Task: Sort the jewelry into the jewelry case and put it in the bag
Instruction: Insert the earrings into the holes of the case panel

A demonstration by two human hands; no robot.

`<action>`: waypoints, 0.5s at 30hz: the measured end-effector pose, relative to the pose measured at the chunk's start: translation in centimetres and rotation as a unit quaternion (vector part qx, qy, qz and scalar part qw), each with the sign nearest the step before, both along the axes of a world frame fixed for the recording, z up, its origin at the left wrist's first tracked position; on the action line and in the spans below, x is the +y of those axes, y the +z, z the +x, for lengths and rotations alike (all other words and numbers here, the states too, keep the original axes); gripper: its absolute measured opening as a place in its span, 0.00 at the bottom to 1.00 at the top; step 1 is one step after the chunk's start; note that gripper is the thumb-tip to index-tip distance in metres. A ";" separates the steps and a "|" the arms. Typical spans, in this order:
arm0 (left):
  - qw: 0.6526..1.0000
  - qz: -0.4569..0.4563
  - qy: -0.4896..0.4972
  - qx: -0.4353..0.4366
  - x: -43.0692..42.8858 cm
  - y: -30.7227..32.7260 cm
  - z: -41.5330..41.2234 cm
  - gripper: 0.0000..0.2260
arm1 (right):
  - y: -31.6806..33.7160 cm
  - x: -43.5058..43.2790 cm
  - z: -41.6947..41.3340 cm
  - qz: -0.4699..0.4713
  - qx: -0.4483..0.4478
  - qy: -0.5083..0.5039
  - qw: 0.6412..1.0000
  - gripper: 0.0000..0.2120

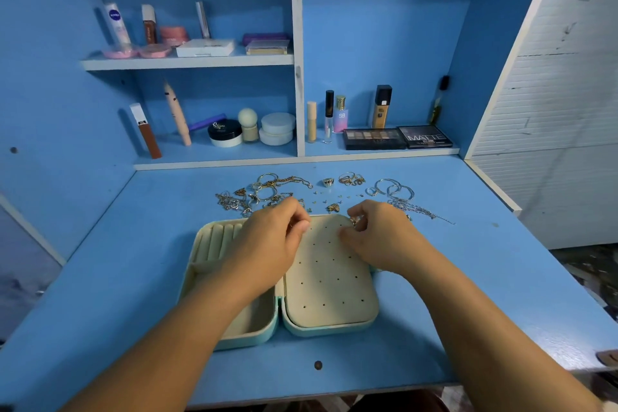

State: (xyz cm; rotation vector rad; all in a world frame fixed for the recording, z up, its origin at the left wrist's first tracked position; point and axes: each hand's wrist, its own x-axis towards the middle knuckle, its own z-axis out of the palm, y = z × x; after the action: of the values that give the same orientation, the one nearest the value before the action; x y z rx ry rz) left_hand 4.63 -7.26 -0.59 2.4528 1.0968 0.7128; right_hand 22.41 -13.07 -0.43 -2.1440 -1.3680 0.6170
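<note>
A mint jewelry case (321, 328) lies open on the blue desk, its cream perforated earring panel (329, 278) on the right and ring rolls (217, 239) at the upper left. My left hand (267, 244) hovers over the case's top middle, fingers curled; whether it pinches anything small is unclear. My right hand (374, 234) pinches a small gold piece of jewelry (355, 221) at the panel's upper right corner. Loose gold chains and rings (267, 191), small studs (331, 199) and silver hoops (394, 189) are scattered behind the case. No bag is in view.
Cosmetics fill the shelves behind: eyeshadow palettes (398, 137), bottles (381, 107), jars (277, 129) and tubes (117, 23). A white shutter wall (551, 94) stands on the right. The desk's front edge runs near the bottom, with a dark hole (318, 365) in it.
</note>
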 end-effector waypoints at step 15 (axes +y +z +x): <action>0.983 -0.106 0.093 -0.119 0.1 0.4 -2.7 0.14 | 1.4 -0.2 -2.0 -0.042 0.018 -0.038 0.998 0.24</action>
State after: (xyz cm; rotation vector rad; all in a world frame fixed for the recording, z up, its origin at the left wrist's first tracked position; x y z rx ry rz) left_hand 1.93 -7.17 -0.18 2.0477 1.2477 0.8708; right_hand 20.40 -13.30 0.99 -2.2291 -1.2564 0.6905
